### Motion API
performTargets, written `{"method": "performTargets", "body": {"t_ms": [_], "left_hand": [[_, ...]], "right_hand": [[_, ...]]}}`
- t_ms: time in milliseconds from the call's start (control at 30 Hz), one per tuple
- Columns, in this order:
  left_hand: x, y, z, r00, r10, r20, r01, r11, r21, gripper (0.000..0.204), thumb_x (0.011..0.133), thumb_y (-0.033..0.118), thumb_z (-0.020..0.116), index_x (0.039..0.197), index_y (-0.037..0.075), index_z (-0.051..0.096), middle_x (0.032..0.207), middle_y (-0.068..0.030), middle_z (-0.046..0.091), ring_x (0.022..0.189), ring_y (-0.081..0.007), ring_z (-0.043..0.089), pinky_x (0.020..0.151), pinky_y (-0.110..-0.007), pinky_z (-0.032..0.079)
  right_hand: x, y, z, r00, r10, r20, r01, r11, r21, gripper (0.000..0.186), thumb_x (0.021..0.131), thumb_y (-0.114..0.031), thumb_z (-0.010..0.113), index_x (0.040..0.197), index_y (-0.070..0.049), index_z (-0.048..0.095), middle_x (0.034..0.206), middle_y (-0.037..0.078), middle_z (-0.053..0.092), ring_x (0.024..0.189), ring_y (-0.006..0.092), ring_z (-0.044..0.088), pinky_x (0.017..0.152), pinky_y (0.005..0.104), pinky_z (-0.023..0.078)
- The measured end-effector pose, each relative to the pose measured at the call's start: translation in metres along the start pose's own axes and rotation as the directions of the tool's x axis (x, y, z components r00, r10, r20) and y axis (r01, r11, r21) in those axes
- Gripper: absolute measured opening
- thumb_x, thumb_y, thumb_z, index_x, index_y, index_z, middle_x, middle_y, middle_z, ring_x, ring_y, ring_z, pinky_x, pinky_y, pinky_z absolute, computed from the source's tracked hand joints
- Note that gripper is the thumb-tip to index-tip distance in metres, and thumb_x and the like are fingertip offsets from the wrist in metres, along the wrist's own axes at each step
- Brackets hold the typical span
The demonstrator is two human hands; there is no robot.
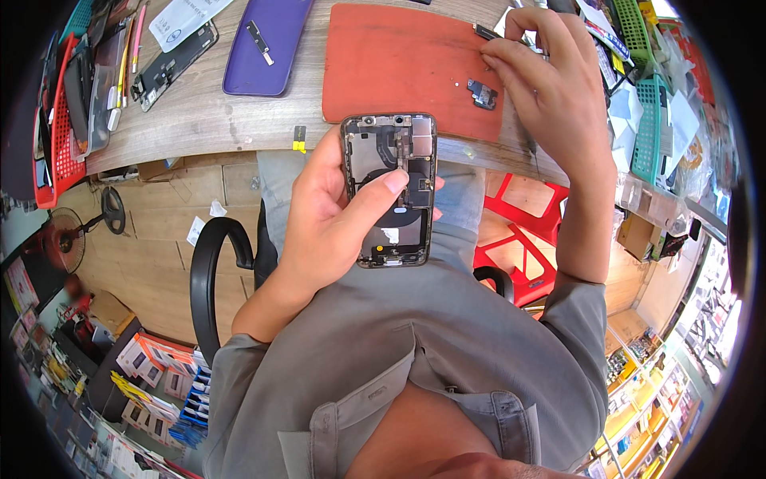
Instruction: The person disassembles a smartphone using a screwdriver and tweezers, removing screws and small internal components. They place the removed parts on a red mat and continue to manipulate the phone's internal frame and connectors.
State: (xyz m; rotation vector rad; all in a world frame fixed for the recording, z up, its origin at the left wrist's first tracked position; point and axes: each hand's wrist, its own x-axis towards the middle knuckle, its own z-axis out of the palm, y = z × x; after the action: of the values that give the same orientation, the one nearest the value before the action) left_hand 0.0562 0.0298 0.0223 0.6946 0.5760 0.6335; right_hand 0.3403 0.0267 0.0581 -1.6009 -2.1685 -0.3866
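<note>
So the phone [390, 190] is opened up, back off, guts showing, and it's held in the air just below the desk [207, 112] edge, over the person's lap. Long axis runs pretty much straight up and down in the view, camera end toward the desk. The left hand [331, 215] has it wrapped from the left side, fingers curled behind, thumb [381, 191] lying across the insides near the round coil. So that hand is clamped on the phone, no question. The right hand [546, 80] is up and to the right of it, well apart, over the far corner of the red mat [383, 64]. Its fingertips are pinched together around something tiny, can't tell what exactly, might be a small tool or part. A little dark part [482, 94] sits on the mat just beside those fingers. Further out there's a purple tray [275, 56] and a second opened phone [174, 64] on the left of the desk.
</note>
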Motion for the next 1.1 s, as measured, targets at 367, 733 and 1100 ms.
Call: {"method": "performTargets", "body": {"t_ms": [367,733,1100], "left_hand": [[0.001,0.0,0.001,1.0,0.008,0.0,-0.008,1.0,0.007,0.042,0.111,-0.003,0.06,0.151,-0.004,0.05,0.132,-0.0167,0.072,0.116,-0.0279,0.078,0.094,-0.045,0.07],[0.0,0.017,0.006,0.996,-0.088,0.021,0.086,0.993,0.083,0.043,0.107,-0.002,0.064,0.15,-0.005,0.054,0.127,-0.0126,0.075,0.107,-0.0189,0.077,0.091,-0.038,0.067],[-0.008,0.033,0.003,0.988,-0.065,0.141,0.044,0.988,0.147,0.053,0.107,-0.001,0.065,0.157,-0.007,0.048,0.122,-0.0189,0.077,0.099,-0.0247,0.082,0.075,-0.037,0.072]], "right_hand": [[-0.005,0.003,0.01,1.0,-0.026,-0.006,0.026,0.997,-0.068,0.017,0.09,-0.009,0.084,0.106,-0.008,0.079,0.12,0.004,0.067,0.104,0.0291,0.063,0.09,0.0424,0.052],[-0.022,-0.056,-0.023,0.976,-0.189,-0.109,0.214,0.928,0.305,0.033,0.063,-0.008,0.093,0.095,-0.009,0.086,0.104,0.002,0.061,0.081,0.0219,0.061,0.065,0.0384,0.044],[-0.02,-0.062,-0.032,0.951,-0.297,-0.083,0.308,0.909,0.282,0.041,0.056,-0.008,0.095,0.096,-0.012,0.09,0.107,-0.001,0.062,0.083,0.0239,0.06,0.068,0.0398,0.047]]}}
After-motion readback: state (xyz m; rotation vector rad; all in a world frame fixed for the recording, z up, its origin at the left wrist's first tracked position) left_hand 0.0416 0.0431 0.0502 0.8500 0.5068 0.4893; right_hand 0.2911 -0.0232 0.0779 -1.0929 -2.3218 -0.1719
